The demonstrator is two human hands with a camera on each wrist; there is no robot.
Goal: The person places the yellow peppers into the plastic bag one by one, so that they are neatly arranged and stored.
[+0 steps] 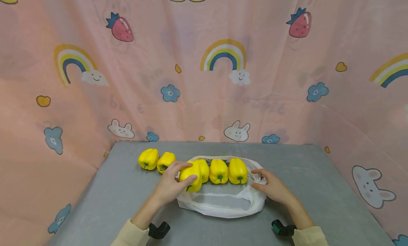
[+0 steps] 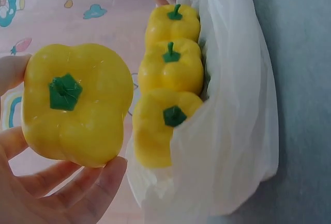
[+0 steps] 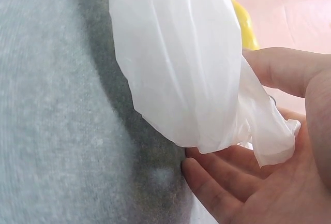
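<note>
In the head view, my left hand grips a yellow bell pepper at the left end of a white plastic bag. Up close in the left wrist view, that pepper shows its green stem, with thumb and fingers around its sides. Three more peppers stand in a row inside the bag, stems facing me. At the bag's right end, my right hand holds its rim; the right wrist view has the crumpled plastic between thumb and fingers.
Two loose yellow peppers sit left of the bag on the grey table. Behind the table hangs a pink printed curtain. Both wrists wear black camera mounts.
</note>
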